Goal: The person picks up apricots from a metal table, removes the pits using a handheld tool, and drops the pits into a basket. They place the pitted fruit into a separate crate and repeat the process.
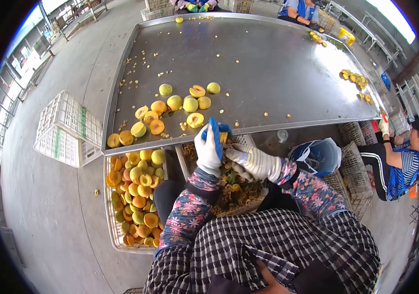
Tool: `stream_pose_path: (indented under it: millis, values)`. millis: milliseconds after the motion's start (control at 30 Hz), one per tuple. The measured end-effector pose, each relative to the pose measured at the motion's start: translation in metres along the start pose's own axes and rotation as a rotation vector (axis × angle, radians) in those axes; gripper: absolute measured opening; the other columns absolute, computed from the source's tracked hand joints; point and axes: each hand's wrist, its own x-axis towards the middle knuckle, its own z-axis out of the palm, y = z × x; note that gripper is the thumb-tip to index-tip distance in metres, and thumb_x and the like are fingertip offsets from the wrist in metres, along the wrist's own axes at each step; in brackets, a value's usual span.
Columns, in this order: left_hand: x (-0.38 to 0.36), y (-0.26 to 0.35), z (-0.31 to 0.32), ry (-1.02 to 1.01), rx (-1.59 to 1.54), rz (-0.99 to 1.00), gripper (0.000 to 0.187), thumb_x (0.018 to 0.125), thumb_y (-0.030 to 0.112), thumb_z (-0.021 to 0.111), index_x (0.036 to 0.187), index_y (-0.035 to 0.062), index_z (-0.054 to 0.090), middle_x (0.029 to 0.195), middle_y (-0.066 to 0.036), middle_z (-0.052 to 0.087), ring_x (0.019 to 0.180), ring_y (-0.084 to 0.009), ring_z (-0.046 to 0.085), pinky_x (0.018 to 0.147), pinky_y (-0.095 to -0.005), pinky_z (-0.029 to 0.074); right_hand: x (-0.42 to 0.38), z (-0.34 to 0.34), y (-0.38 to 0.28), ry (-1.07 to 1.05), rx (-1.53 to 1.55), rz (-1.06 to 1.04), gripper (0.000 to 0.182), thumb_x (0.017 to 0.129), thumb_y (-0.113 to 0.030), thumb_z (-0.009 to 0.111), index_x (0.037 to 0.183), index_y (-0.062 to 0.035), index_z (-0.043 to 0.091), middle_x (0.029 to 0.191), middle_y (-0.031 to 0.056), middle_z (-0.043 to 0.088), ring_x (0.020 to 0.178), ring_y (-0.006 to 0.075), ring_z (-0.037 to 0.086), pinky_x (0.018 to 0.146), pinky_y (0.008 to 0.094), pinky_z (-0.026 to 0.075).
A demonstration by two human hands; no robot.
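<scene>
My left hand point(210, 146), in a white glove with blue fingers, is closed around a yellow-orange piece of peach point(223, 136) just off the table's near edge. My right hand point(255, 161), in a striped knitted glove, is closed close beside it; what its fingers grip is hidden. Under both hands stands a crate of peach scraps point(241, 188) with brown and yellow bits. On the metal table point(209, 54), whole and halved peaches point(190, 104) lie in front of me, among scattered small pieces.
A white crate full of peach halves point(138, 196) stands at my left. Farther left are empty-looking white crates point(67, 128). A blue-and-white bucket point(319, 156) is at my right, near a seated person point(398, 161). Other people sit at the table's far side.
</scene>
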Motion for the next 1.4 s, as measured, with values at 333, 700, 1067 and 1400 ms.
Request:
stream_pose_path:
  millis: [333,700,1067,1400]
  values:
    - [0.014,-0.041,-0.019,-0.218,-0.014,-0.015,0.051,0.108,0.04,0.037,0.128,-0.0048,0.052,0.102,-0.013,0.069,0.088,-0.022,0.069,0.082,-0.0338,0.055,0.003,-0.013,0.017,0.146,-0.308,-0.139,0.052,0.099,-0.057,0.05,0.113,-0.0079,0.057,0.067,-0.0009,0.052,0.047,0.0098,0.051,0.04,0.0255,0.041]
    - [0.006,-0.03,-0.012,-0.238,-0.295,-0.427,0.04,0.103,0.035,0.052,0.114,-0.0037,0.058,0.085,-0.015,0.066,0.075,-0.0274,0.068,0.073,-0.0373,0.057,0.016,-0.004,0.074,0.28,-0.428,-0.59,0.039,0.102,-0.048,0.051,0.106,-0.0105,0.06,0.063,0.0002,0.054,0.043,0.0104,0.049,0.04,0.0256,0.038]
    - [0.0,-0.016,0.003,-0.026,0.011,-0.26,0.038,0.1,0.035,0.059,0.104,-0.0027,0.065,0.082,-0.009,0.067,0.072,-0.0208,0.067,0.069,-0.0325,0.057,-0.022,0.018,0.051,0.158,0.154,-0.201,0.041,0.101,-0.051,0.052,0.105,-0.0106,0.056,0.061,-0.0016,0.052,0.043,0.008,0.047,0.04,0.0221,0.036]
    - [-0.019,0.126,-0.102,0.187,1.273,-0.2,0.036,0.093,0.039,0.064,0.101,0.0052,0.073,0.081,-0.009,0.071,0.074,-0.0239,0.067,0.07,-0.0353,0.051,-0.045,-0.034,0.091,0.276,-1.018,-0.188,0.042,0.099,-0.035,0.054,0.121,0.0006,0.054,0.082,0.0215,0.068,0.082,0.0382,0.068,0.075,0.0472,0.052]
